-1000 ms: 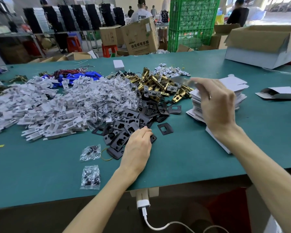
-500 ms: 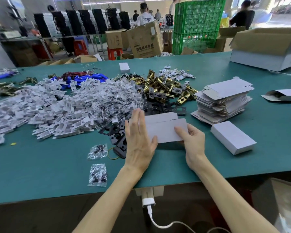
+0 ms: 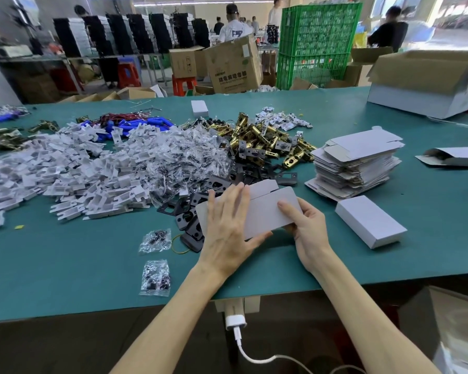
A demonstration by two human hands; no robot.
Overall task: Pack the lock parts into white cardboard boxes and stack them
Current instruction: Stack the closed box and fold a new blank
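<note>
Flat box stack (image 3: 357, 163) right of latch pile (image 3: 265, 141); closed box (image 3: 369, 221) before stack

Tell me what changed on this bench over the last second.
The right hand left the stack of flat cartons and drew one flat carton back toward the person; it now grips the carton's right end. The left hand moved from the black plates onto the carton and lies flat on it. The closed white box and the two small bags stayed put.
</note>
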